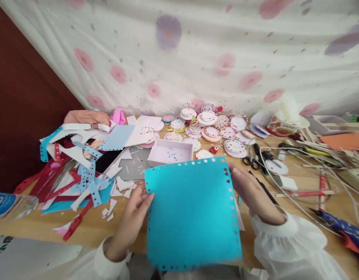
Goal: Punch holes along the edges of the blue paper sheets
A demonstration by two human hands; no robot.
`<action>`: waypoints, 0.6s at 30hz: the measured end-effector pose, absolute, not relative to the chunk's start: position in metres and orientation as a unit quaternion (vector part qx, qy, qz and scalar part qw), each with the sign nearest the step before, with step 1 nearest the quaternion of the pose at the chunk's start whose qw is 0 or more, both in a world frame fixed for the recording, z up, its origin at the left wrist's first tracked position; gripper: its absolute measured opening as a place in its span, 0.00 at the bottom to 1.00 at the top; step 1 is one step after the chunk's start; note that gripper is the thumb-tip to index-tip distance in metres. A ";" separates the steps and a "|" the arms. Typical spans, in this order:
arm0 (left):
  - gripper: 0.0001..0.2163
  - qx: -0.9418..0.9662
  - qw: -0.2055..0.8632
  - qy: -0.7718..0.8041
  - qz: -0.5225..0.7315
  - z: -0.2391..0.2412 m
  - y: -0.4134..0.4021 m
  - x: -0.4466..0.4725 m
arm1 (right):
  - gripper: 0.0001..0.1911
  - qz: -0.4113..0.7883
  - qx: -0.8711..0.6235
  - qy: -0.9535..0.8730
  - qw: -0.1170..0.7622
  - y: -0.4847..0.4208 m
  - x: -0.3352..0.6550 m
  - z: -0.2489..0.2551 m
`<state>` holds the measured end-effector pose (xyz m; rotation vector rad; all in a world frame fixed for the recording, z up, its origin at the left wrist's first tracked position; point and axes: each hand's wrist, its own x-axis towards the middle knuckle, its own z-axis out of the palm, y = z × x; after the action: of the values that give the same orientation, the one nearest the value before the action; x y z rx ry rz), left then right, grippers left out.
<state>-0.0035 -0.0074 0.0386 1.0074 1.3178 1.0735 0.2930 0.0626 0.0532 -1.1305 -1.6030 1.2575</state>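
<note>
A square turquoise foam sheet point(192, 214) with small punched holes along its edges is held up over the wooden table point(302, 202). My left hand point(129, 223) grips its left edge, fingers curled behind it and thumb on the front. On the right edge, my right hand point(253, 192) pinches the sheet between thumb and fingers. Both wrists wear white sleeves. The lower part of the table in front of me is hidden by the sheet.
Behind the sheet stand a small white box point(170, 151) and several round pink-and-white paper pieces point(210, 124). Red, blue and white paper scraps point(77, 171) lie at left, black scissors point(251, 160), cables and a glue gun point(339, 227) at right, a plastic bottle point(10, 204) far left.
</note>
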 end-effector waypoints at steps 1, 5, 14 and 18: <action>0.14 0.443 0.541 0.561 0.444 0.041 -0.006 -0.003 | 0.25 0.540 -0.433 -0.603 0.397 0.063 0.295 0.056; 0.13 0.484 0.523 0.576 0.400 0.034 -0.006 -0.002 | 0.22 0.514 -0.469 -0.648 0.311 0.070 0.303 0.054; 0.20 0.767 0.166 0.561 0.263 0.025 0.017 0.002 | 0.04 0.300 -0.460 -0.813 0.193 0.072 0.285 0.015; 0.16 0.858 0.069 0.479 0.170 0.025 0.036 0.016 | 0.05 0.271 -0.440 -0.831 0.208 0.065 0.284 0.005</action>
<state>0.0161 0.0357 0.0245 2.5847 1.4419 0.5118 0.2841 0.0653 0.0047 -1.2245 -2.3116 0.7537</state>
